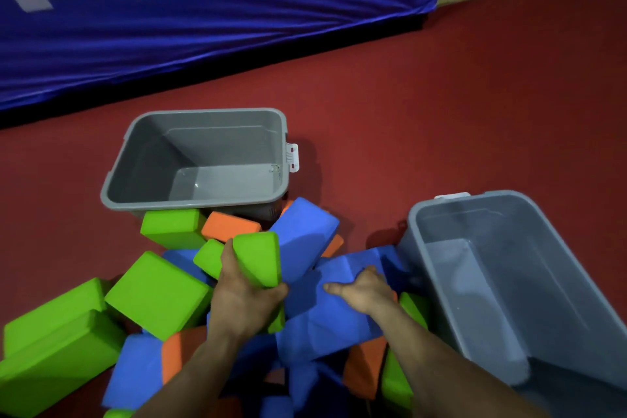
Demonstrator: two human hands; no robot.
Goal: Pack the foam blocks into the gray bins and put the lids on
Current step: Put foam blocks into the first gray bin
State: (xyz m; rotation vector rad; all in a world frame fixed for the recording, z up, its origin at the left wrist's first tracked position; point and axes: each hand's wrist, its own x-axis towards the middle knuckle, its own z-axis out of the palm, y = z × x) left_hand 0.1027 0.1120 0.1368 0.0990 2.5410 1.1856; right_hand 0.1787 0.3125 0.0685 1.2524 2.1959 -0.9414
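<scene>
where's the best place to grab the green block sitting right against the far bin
Take the green block by its left end, coming from the left over the bare red floor. The far bin backs it with its near wall and an orange block crowds its right end, so the left looks freest. The flat top suits a thumb-over, fingers-under pinch.

Right gray bin (543,248) cut off by right and bottom edges, right hand (364,288) partly hidden behind blue block (322,326)
</scene>
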